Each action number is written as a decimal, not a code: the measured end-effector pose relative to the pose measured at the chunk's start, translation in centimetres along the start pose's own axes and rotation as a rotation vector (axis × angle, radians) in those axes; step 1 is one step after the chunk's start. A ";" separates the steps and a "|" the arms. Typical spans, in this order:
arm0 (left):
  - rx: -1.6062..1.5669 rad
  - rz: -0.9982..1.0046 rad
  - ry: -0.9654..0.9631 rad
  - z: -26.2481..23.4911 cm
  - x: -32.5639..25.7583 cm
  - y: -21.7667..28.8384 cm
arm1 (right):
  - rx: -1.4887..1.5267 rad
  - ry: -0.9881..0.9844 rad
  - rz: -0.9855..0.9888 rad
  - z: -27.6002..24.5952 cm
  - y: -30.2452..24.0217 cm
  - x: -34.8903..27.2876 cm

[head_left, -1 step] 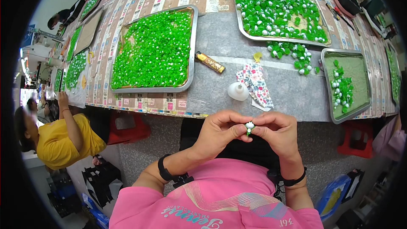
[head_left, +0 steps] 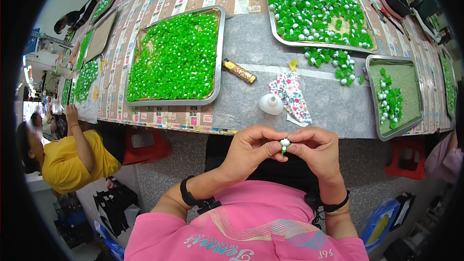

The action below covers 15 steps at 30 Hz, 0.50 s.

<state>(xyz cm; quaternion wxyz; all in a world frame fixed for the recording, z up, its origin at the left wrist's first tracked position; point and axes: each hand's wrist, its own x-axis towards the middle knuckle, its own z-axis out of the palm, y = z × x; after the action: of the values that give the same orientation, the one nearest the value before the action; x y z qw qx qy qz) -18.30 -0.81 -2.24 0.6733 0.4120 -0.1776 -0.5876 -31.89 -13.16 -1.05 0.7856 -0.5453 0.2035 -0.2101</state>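
Both hands meet just off the table's near edge around a small green-and-white plastic piece [head_left: 284,144], with a rounded white part on top and green below. My left hand [head_left: 253,147] pinches it from the left between thumb and fingertips. From the other side, my right hand [head_left: 316,150] grips the same piece, thumb against it. The fingers cover part of it. Just beyond them on the table stand a white squeeze bottle [head_left: 271,104] with a thin tip and a folded floral cloth [head_left: 291,94].
A metal tray [head_left: 220,58] full of small green-and-white pieces lies left, another tray [head_left: 319,44] at the back right. Loose pieces [head_left: 333,63] spill before it. A smaller tray [head_left: 411,101] sits right, a brown-gold lighter-shaped object [head_left: 239,71] mid-table. A person in yellow [head_left: 79,159] sits left.
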 end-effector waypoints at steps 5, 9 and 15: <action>-0.178 -0.129 0.017 0.3 0.2 0.0 | 0.000 0.057 0.050 -0.1 0.2 0.1; -0.328 -0.227 -0.010 0.5 0.4 0.3 | -0.052 0.098 0.013 0.2 0.2 0.1; -0.377 -0.267 -0.043 0.3 0.6 0.2 | -0.168 0.131 -0.039 0.8 -0.1 0.1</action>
<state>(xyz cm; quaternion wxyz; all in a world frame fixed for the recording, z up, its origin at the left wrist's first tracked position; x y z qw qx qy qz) -18.27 -1.48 -2.03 0.6508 0.2861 -0.0228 -0.7029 -31.33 -12.64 -0.68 0.7177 -0.5985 0.2605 -0.2427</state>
